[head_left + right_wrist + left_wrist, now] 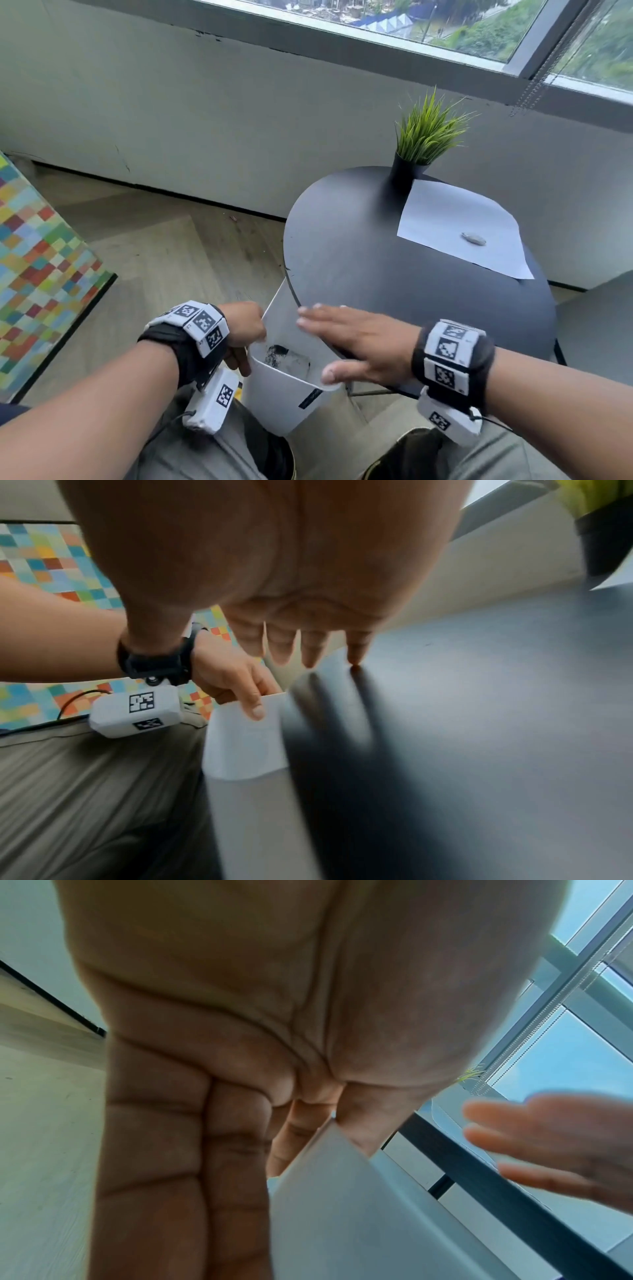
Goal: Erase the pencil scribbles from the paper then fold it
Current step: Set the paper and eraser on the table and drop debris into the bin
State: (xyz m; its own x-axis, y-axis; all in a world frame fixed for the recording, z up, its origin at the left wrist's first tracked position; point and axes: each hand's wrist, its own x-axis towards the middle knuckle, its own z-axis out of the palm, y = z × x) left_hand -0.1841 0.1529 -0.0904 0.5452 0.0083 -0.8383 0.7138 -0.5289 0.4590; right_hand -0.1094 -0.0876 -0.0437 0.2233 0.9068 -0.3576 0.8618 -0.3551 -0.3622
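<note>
Paper (459, 222) lies flat at the far right of the round black table (359, 246), one corner touching the black pot of a grassy plant (419, 144), with a small grey eraser (473, 238) resting on it. At the near left edge of the table the left hand (245, 330) pinches the rim of a white bin (284, 397), held just below the tabletop with dark smudges inside it. The right hand (356, 342) is flat, fingers straight, palm down on the table beside the bin, blurred.
</note>
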